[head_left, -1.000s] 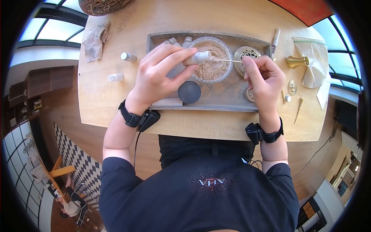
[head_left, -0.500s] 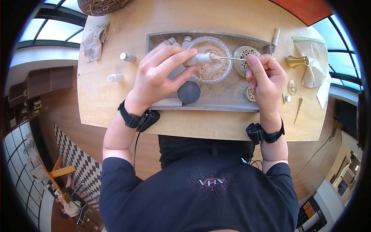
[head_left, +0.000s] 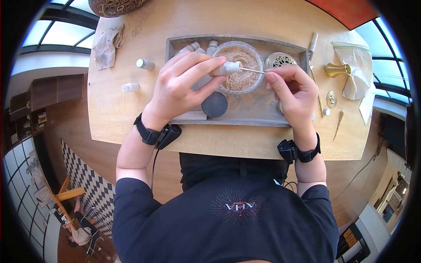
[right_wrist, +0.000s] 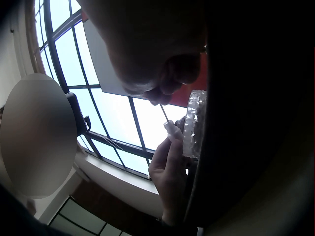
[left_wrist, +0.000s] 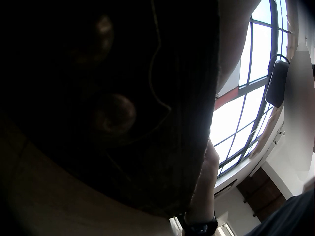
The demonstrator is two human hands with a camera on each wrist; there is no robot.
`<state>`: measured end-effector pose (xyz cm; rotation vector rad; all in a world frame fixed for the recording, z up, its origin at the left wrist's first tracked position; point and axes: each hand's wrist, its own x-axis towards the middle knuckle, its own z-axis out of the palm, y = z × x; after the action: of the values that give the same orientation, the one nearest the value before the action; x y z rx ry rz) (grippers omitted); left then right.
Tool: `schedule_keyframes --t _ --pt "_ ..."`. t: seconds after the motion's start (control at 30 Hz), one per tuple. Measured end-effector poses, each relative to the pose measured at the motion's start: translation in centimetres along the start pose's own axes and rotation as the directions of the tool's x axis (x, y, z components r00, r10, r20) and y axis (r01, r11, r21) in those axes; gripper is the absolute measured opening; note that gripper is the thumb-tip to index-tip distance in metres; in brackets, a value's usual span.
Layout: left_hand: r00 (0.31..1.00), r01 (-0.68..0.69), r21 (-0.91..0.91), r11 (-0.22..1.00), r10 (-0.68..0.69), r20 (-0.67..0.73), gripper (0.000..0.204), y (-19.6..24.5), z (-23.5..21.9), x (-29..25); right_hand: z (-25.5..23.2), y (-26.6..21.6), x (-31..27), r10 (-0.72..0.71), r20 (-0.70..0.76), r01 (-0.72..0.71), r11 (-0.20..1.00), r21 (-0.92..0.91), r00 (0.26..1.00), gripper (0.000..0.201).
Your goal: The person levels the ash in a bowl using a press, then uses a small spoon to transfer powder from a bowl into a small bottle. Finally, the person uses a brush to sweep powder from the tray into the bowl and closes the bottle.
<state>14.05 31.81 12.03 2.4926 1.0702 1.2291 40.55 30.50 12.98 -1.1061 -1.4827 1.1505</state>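
My left hand point(head_left: 180, 83) grips a small whitish bottle point(head_left: 229, 68) between thumb and fingers, tilted over a clear tub point(head_left: 239, 92) of pinkish-brown powder point(head_left: 240, 82). Its uncapped mouth points right. With thumb and fingers, my right hand point(head_left: 294, 94) pinches a thin metal stick point(head_left: 253, 70), whose far end reaches into the bottle's mouth and is hidden there. The right wrist view shows the stick point(right_wrist: 164, 113) meeting the bottle point(right_wrist: 172, 129) beside the ridged tub point(right_wrist: 196, 123). The left wrist view is mostly dark and does not show the bottle.
The tub sits in a grey tray point(head_left: 245, 123) with a black disc point(head_left: 214, 104), an openwork brass lid point(head_left: 280, 60) and bottles point(head_left: 212, 46). Two bottles point(head_left: 145, 64) stand left on the table. At right lie a brass vase point(head_left: 337, 69), a brush point(head_left: 339, 125) and a plastic bag point(head_left: 354, 52).
My right hand has moved left, pushing the stick's powder-coated tip from just outside the bottle's mouth into it. The left hand and bottle have stayed nearly still.
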Motion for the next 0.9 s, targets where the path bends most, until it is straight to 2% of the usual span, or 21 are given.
schedule_keyframes --t 0.2,0.5,0.6,0.7,0.9 --pt "1.000 -0.004 -0.006 1.000 0.004 -0.006 0.045 -0.11 -0.04 0.02 -0.28 0.12 -0.19 -0.052 -0.077 0.057 0.996 0.069 0.996 0.007" --pt "1.000 0.005 -0.020 1.000 -0.006 -0.027 0.043 -0.14 0.07 0.04 -0.37 0.10 -0.02 -0.043 -0.198 0.067 0.991 0.115 0.979 0.010" --pt "0.999 0.019 -0.023 1.000 -0.019 -0.025 0.043 0.00 0.00 0.05 -0.24 0.02 0.05 -0.039 -0.212 0.056 0.996 0.071 0.976 0.010" --pt "0.999 0.023 -0.022 0.999 -0.024 -0.025 0.042 0.05 -0.02 0.07 -0.08 0.18 0.27 0.029 -0.140 -0.029 1.000 0.003 0.990 0.011" --pt "0.999 0.025 -0.029 0.999 -0.025 -0.027 0.042 0.01 -0.01 0.08 0.52 0.50 0.39 -0.029 -0.054 0.016 0.974 -0.228 0.998 0.014"
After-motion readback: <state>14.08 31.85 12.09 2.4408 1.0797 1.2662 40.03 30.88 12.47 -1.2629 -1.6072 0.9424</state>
